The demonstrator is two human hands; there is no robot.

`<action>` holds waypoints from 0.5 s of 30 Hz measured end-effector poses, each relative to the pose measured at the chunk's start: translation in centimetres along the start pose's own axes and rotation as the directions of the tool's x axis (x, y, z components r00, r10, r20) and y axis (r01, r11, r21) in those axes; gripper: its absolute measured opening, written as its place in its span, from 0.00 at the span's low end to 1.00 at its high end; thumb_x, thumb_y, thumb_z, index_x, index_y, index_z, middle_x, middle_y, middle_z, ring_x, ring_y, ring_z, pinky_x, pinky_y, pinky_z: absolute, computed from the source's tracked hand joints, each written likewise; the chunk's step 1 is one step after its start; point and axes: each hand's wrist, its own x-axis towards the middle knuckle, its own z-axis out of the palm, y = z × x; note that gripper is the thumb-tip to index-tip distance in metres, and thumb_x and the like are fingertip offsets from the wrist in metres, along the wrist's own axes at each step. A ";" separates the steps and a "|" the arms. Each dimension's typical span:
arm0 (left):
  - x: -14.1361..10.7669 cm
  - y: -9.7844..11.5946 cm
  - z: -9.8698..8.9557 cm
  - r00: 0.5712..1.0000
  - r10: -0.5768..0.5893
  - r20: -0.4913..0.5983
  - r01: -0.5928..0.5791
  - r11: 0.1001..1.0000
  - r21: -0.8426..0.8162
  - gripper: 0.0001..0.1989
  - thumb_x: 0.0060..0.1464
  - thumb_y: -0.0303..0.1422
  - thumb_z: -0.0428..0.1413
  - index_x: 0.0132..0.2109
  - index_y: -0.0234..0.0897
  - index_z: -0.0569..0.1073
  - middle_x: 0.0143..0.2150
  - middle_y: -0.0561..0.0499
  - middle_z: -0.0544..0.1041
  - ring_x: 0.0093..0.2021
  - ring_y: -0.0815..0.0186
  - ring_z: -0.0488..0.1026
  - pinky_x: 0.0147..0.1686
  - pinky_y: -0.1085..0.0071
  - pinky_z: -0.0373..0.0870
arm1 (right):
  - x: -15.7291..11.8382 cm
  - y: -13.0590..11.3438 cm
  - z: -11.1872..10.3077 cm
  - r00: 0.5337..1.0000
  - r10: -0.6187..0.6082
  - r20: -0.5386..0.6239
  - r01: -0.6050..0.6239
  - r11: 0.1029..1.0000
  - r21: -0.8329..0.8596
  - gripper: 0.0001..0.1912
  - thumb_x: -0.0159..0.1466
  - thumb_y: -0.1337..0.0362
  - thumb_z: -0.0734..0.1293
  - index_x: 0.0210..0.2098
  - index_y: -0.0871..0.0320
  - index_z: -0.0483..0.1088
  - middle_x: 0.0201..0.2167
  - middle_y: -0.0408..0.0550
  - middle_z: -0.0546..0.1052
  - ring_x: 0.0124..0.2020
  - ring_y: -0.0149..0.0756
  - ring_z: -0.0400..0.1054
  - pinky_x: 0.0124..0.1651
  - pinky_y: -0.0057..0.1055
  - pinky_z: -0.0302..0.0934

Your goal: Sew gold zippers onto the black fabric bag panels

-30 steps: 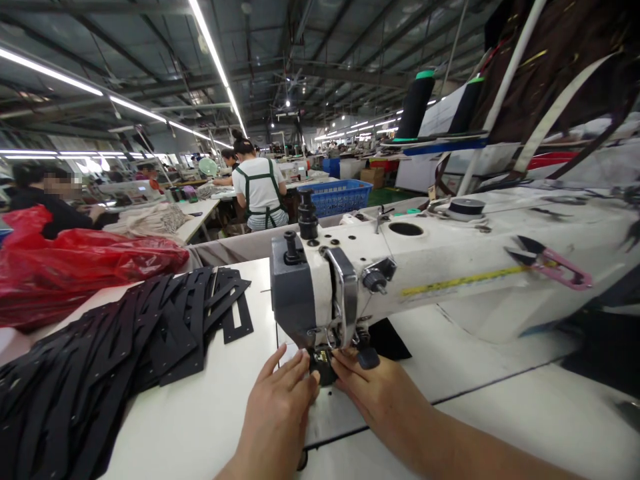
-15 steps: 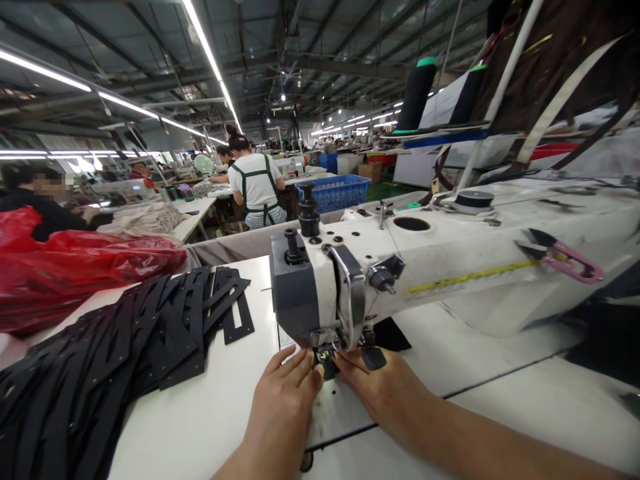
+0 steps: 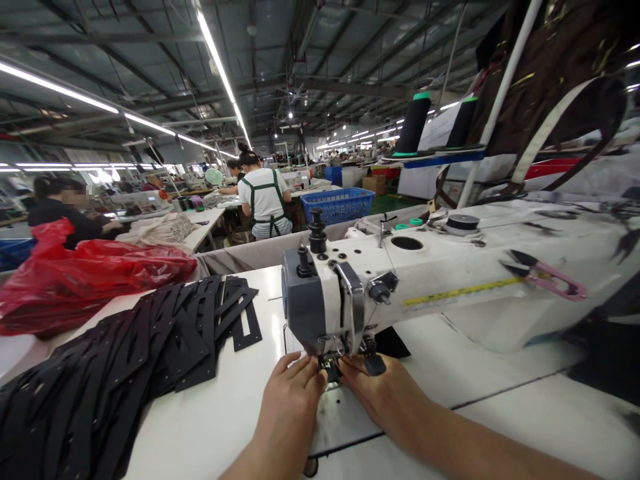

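Note:
A white and grey sewing machine (image 3: 330, 293) stands over the white table, its needle area low in the middle. Just left of the presser foot is my left hand (image 3: 293, 400), fingers together and tips pressed down by a small dark piece (image 3: 330, 371). My right hand (image 3: 387, 393) lies on the other side, its fingertips partly hidden under the machine head, touching near the same piece. Behind the right hand a black piece of material (image 3: 393, 342) shows flat on the table. What exactly the fingertips pinch is mostly hidden.
Many black slotted strips (image 3: 150, 340) overlap on the left of the table, beside a red plastic bag (image 3: 100, 273). Pink-handled snips (image 3: 555, 279) rest against the machine arm. Thread cones (image 3: 414, 127) stand behind. A blue basket (image 3: 337, 205) and a person in a white shirt (image 3: 265, 197) are farther back.
The whole view has shifted slightly, so the machine and table sit a little lower and the strips farther right. Both hands remain at the presser foot with hardly any change.

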 end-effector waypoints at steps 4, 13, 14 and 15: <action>0.0 0.1 0.1 1.000 -0.019 -0.012 0.019 1.000 -0.002 0.08 0.58 0.24 0.49 0.35 0.36 0.73 0.37 0.48 0.79 0.39 0.62 0.76 0.45 0.60 0.70 | 0.3 -0.6 -1.0 0.999 -0.021 -0.028 0.021 1.000 0.012 0.14 0.65 0.75 0.55 0.34 0.58 0.69 0.32 0.48 0.77 0.34 0.32 0.72 0.38 0.25 0.68; 0.4 0.0 -1.2 1.000 -0.014 0.013 0.014 1.000 -0.009 0.11 0.59 0.25 0.46 0.34 0.36 0.73 0.38 0.46 0.79 0.40 0.62 0.76 0.46 0.57 0.70 | -0.3 1.2 -2.0 0.999 0.041 -0.025 -0.043 0.995 -0.085 0.09 0.62 0.64 0.62 0.39 0.62 0.70 0.39 0.55 0.75 0.41 0.44 0.69 0.45 0.40 0.65; 0.3 0.1 -1.5 1.000 -0.008 0.018 0.008 1.000 -0.008 0.12 0.60 0.25 0.45 0.35 0.36 0.73 0.39 0.46 0.78 0.41 0.61 0.76 0.47 0.57 0.70 | -0.9 1.6 -2.4 0.997 0.076 -0.029 -0.079 0.983 -0.167 0.13 0.62 0.61 0.63 0.41 0.63 0.70 0.41 0.59 0.74 0.43 0.48 0.68 0.45 0.45 0.64; 0.1 0.3 -1.9 1.000 -0.004 0.025 0.005 1.000 -0.008 0.12 0.60 0.25 0.45 0.36 0.36 0.73 0.41 0.45 0.78 0.43 0.61 0.75 0.48 0.57 0.70 | -1.7 1.8 -2.8 0.994 0.105 -0.035 -0.111 0.959 -0.260 0.17 0.62 0.58 0.62 0.43 0.65 0.70 0.42 0.62 0.73 0.45 0.52 0.67 0.45 0.50 0.63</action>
